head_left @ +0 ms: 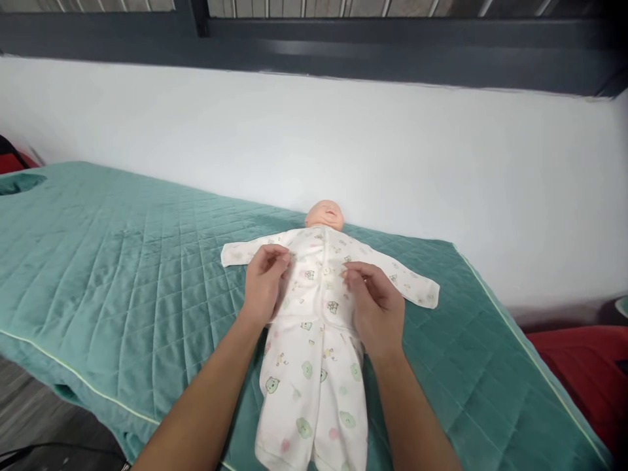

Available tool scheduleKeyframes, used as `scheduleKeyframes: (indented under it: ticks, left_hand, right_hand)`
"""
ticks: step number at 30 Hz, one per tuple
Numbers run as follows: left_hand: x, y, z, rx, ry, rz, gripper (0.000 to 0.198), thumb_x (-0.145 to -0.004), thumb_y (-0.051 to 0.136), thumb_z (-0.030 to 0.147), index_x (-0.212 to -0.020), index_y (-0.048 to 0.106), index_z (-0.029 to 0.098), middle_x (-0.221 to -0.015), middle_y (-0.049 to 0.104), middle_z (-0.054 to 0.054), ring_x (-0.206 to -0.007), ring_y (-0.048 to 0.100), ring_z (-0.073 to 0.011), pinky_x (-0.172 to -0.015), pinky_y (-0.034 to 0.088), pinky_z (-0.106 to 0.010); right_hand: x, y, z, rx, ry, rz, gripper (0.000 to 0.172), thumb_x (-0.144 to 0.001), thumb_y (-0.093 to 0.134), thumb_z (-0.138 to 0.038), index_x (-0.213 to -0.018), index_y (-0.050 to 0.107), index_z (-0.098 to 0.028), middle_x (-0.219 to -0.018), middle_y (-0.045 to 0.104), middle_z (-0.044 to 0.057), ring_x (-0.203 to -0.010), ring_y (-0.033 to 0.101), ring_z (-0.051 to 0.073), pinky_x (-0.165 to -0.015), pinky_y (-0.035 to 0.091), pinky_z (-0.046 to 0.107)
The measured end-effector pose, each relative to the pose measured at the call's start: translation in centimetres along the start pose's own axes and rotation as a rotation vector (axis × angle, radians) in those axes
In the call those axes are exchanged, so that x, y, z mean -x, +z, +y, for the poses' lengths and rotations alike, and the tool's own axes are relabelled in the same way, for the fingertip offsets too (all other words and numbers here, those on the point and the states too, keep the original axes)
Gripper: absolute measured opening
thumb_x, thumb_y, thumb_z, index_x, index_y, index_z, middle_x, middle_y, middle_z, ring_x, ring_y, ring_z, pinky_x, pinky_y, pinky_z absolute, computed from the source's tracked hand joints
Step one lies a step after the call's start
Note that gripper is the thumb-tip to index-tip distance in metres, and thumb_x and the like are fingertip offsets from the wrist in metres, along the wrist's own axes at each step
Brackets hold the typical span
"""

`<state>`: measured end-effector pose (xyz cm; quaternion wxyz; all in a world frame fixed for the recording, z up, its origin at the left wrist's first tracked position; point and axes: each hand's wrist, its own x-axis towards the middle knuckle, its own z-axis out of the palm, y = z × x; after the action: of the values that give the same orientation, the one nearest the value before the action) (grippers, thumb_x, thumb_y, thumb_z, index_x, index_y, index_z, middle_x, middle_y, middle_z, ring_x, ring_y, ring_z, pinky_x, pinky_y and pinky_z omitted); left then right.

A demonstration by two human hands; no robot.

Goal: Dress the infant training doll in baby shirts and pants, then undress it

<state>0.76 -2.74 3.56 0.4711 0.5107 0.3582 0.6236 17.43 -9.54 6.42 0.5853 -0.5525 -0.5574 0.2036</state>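
Note:
A baby doll (326, 214) lies on its back, with its head by the wall. It wears a white long-sleeved baby shirt (314, 288) with small printed animals, closed down the front, and matching printed pants (307, 386). The sleeves spread out to both sides. My left hand (266, 278) is at the left side of the chest, thumb and fingers closed in a pinch. Over the right side of the chest, my right hand (377, 304) pinches its thumb and index finger together. Whether either hand grips any cloth cannot be made out.
A green quilted cover (161, 281) with pale piping spreads beneath the doll. A white wall (275, 137) rises behind it, topped by a dark frame (367, 52). Something red (579, 366) stands beyond the right edge. At far left, the cover has a hole (22, 183).

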Motion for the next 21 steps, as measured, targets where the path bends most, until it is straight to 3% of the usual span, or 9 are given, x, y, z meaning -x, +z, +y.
scheduleKeyframes:
  ticks: [2,4,7,9,13,16,18,21]
  left_hand:
    - [0.0,-0.2,-0.2,-0.197,0.183,0.015,0.009,-0.089,0.059,0.028,-0.094,0.065,0.023,-0.103,0.064,-0.004,-0.1,0.058,-0.0182,-0.086,0.046,-0.032]
    - [0.1,-0.4,-0.4,-0.365,0.305,-0.082,0.014,-0.091,0.057,0.027,-0.1,0.068,0.025,-0.123,0.062,-0.006,-0.122,0.051,-0.0216,-0.105,0.038,-0.039]
    - [0.7,-1.0,-0.7,-0.481,0.299,-0.233,0.021,-0.094,0.054,0.029,-0.108,0.068,0.026,-0.14,0.055,-0.005,-0.139,0.036,-0.0223,-0.118,0.023,-0.045]
    - [1.6,-1.7,-0.7,-0.509,0.263,-0.259,0.021,-0.094,0.052,0.031,-0.108,0.068,0.025,-0.146,0.05,-0.006,-0.143,0.032,-0.0225,-0.12,0.021,-0.046]
    - [4.3,-3.6,-0.2,-0.559,0.25,-0.247,0.02,-0.094,0.053,0.034,-0.104,0.067,0.023,-0.145,0.048,-0.009,-0.139,0.038,-0.0241,-0.117,0.026,-0.047]
    - [6.4,-5.4,0.1,-0.621,0.244,-0.241,0.021,-0.094,0.053,0.033,-0.109,0.064,0.025,-0.142,0.049,-0.009,-0.136,0.041,-0.0246,-0.116,0.03,-0.048]
    - [7.4,-6.3,0.1,-0.671,0.262,-0.258,0.023,-0.093,0.054,0.03,-0.114,0.062,0.025,-0.141,0.048,-0.009,-0.135,0.042,-0.0246,-0.115,0.032,-0.048]
    - [8.5,-7.0,0.2,-0.745,0.336,-0.261,0.027,-0.091,0.054,0.025,-0.118,0.06,0.025,-0.135,0.051,-0.01,-0.13,0.046,-0.0245,-0.112,0.037,-0.046]
  right_hand:
    - [-0.2,-0.1,0.1,0.085,-0.133,-0.031,0.02,-0.093,0.051,-0.028,-0.099,0.07,-0.028,-0.111,0.067,0.005,-0.108,0.061,0.022,-0.097,0.047,0.041]
    - [-0.3,-0.1,0.2,0.179,-0.214,-0.104,0.024,-0.094,0.049,-0.026,-0.102,0.072,-0.03,-0.123,0.064,0.004,-0.121,0.054,0.023,-0.106,0.041,0.046]
    - [-0.5,0.0,0.7,0.239,-0.233,-0.165,0.025,-0.093,0.051,-0.027,-0.103,0.073,-0.031,-0.13,0.062,0.002,-0.128,0.05,0.023,-0.111,0.036,0.048]
    - [-0.6,-0.1,1.3,0.189,-0.204,-0.161,0.024,-0.092,0.052,-0.028,-0.101,0.074,-0.03,-0.132,0.062,0.002,-0.129,0.05,0.022,-0.112,0.036,0.047]
    - [0.0,-1.0,2.6,0.076,-0.14,-0.078,0.023,-0.093,0.052,-0.031,-0.1,0.073,-0.025,-0.13,0.064,0.005,-0.125,0.054,0.021,-0.112,0.037,0.045]
    - [0.7,-2.6,3.9,0.152,-0.156,-0.031,0.024,-0.094,0.05,-0.031,-0.103,0.07,-0.022,-0.128,0.064,0.008,-0.124,0.055,0.022,-0.111,0.038,0.046]
    - [1.0,-4.2,4.7,0.308,-0.224,-0.097,0.027,-0.094,0.049,-0.03,-0.113,0.066,-0.021,-0.132,0.061,0.01,-0.127,0.052,0.024,-0.112,0.036,0.048]
    - [1.2,-7.3,6.0,0.583,-0.361,-0.302,0.038,-0.095,0.045,-0.026,-0.131,0.057,-0.021,-0.143,0.052,0.012,-0.136,0.042,0.026,-0.115,0.032,0.049]
